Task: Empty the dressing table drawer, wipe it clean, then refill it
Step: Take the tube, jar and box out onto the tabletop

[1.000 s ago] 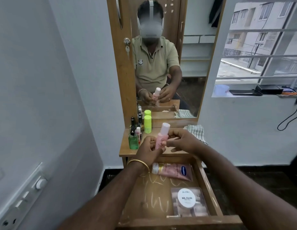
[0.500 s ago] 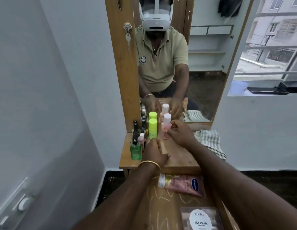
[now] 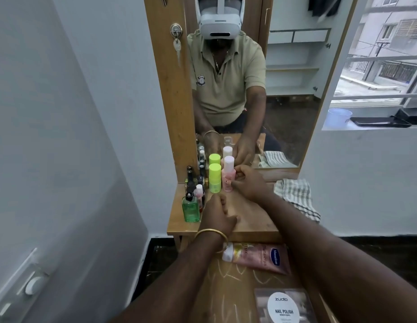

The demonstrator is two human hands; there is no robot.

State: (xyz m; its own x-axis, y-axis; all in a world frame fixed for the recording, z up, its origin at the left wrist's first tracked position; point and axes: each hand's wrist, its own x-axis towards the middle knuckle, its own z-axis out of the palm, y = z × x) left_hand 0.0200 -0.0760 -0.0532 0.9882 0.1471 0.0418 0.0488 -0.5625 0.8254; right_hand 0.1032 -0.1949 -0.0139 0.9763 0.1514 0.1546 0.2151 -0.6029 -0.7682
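The pink bottle (image 3: 227, 177) with its white cap stands upright at the centre of the frame, on the dressing table top (image 3: 254, 220), just in front of the mirror (image 3: 293, 94) and touching or nearly touching the lime-green bottle (image 3: 214, 177) on its left. The right hand (image 3: 250, 183) grips it from the right, thumb and fingers curled round its body. The left hand (image 3: 218, 216) sits lower, near the front of the top, fingers loosely curled and holding nothing (a gold bangle (image 3: 211, 233) circles its wrist).

Left of the green bottle is a cluster of small bottles: dark nail polishes (image 3: 190, 177), a small pink one (image 3: 199, 191) and a green-liquid bottle (image 3: 190, 207) with a black cap. A striped cloth (image 3: 296, 198) lies crumpled at the right edge of the top.

In the lower part of the frame the open drawer (image 3: 228, 287) shows a wooden floor with pale scribbles. Inside it lie a pink Vaseline tube (image 3: 258, 255), on its side just below the table's front edge, and a pack of nail polish remover wipes (image 3: 283, 308) at the lower right.
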